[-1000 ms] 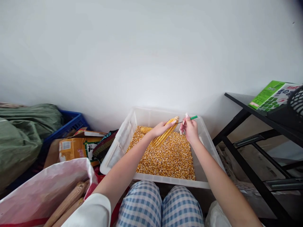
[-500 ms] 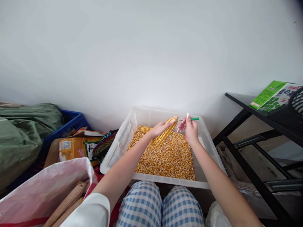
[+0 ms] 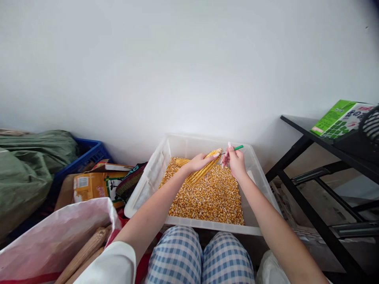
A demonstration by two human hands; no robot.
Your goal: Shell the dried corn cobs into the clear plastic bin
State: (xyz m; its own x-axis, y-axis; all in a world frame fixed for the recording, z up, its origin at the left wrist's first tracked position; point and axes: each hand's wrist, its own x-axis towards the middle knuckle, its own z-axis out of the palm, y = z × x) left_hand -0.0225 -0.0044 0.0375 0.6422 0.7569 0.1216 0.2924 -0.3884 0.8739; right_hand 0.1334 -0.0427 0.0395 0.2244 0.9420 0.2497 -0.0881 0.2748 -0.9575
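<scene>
My left hand (image 3: 199, 162) is closed around a yellow ear of corn (image 3: 204, 171), held tilted above a bed of loose kernels (image 3: 207, 197). The ear's pale tip points up and to the right. In my right hand (image 3: 234, 161) is a thin screwdriver-like tool with a green handle (image 3: 238, 147); its dark shaft reaches toward the ear's tip, and I cannot tell if it touches. Another ear of corn (image 3: 181, 161) lies partly behind my left hand on the kernels. All this is over a translucent plastic bin (image 3: 148, 185).
At the lower left a white-and-pink sack (image 3: 68, 225) holds stripped cobs (image 3: 89, 252). Behind it are an orange carton (image 3: 91, 185) and a blue crate (image 3: 91, 152) with green cloth (image 3: 35, 161). A black metal rack (image 3: 299, 173) bearing a green-white box (image 3: 337, 120) stands at the right.
My right hand and the green-handled tool have shifted slightly left, and the tool now tilts more. The ear in my left hand has moved a little down and left.
</scene>
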